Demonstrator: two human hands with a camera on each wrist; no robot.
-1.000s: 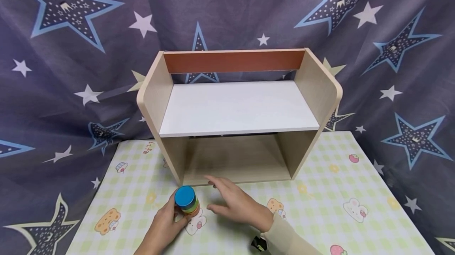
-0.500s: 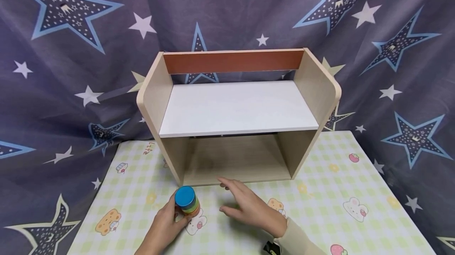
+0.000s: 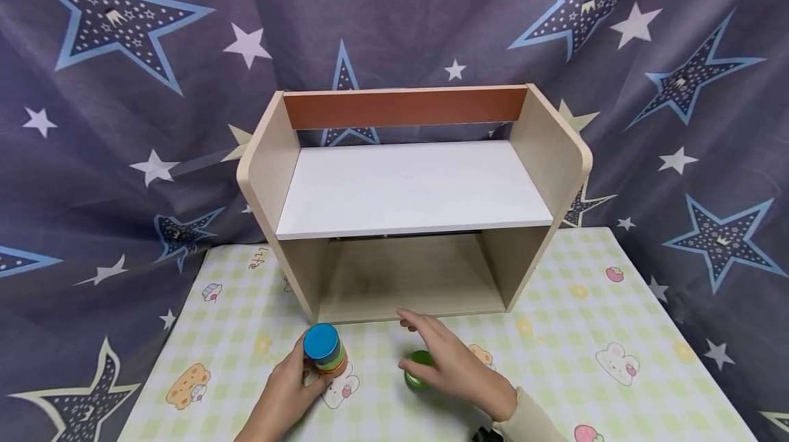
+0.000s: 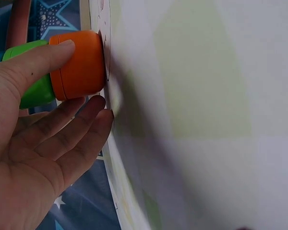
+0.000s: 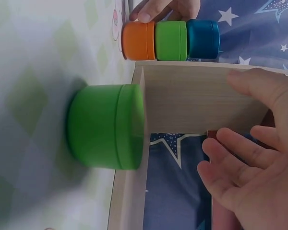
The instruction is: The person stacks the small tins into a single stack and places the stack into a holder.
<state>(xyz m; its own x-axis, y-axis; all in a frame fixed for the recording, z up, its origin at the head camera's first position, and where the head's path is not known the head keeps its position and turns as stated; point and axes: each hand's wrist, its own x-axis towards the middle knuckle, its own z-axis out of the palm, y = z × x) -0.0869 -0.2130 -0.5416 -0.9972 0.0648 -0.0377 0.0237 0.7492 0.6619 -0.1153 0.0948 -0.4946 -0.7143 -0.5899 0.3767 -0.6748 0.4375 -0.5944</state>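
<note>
Three small round lidded tins stand stacked on the table: an orange tin [image 4: 81,64] at the bottom, a green tin [image 5: 170,40] in the middle and a blue tin [image 3: 321,341] on top. My left hand [image 3: 285,387] holds the stack low down, its thumb on one side of the orange tin and fingers on the other. To the right, another green tin [image 5: 105,127] sits upright on the cloth. My right hand [image 3: 453,366] is beside and partly over it, fingers spread and thumb apart. In the right wrist view a gap shows between that hand and the tin.
A wooden shelf unit [image 3: 414,188] with a white middle board stands just behind the hands. Its lower compartment [image 3: 413,277] faces me. The table has a green checked cloth [image 3: 579,360], and a starry curtain [image 3: 394,17] hangs behind.
My right hand has moved right, away from the stack. A green tin, unseen in the earlier frames, now shows by its thumb. The left hand and the stack stay put.
</note>
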